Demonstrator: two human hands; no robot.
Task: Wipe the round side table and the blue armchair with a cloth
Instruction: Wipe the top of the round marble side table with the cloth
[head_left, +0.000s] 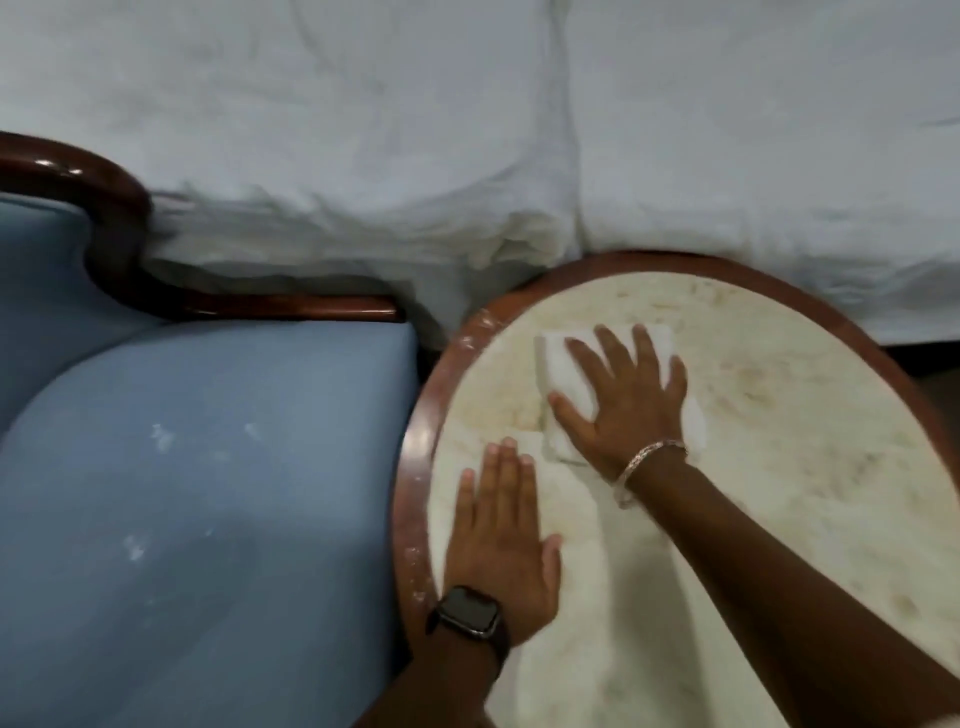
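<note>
The right hand (626, 402) lies flat, fingers spread wide, pressing a folded white cloth (558, 364) onto the pale stone top of the round table (779, 441), toward its far left edge. The left hand (501, 540) rests palm down with fingers together on the table's near left edge — holding nothing, a watch (467, 613) on its wrist. Just left of the table stands the blue armchair (208, 467), white smudges on its seat — behind both, white bedding (467, 130).

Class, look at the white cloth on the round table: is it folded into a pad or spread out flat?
Folded. The cloth shows as a thick, squarish pad with stacked edges under the right hand, on the table.
</note>
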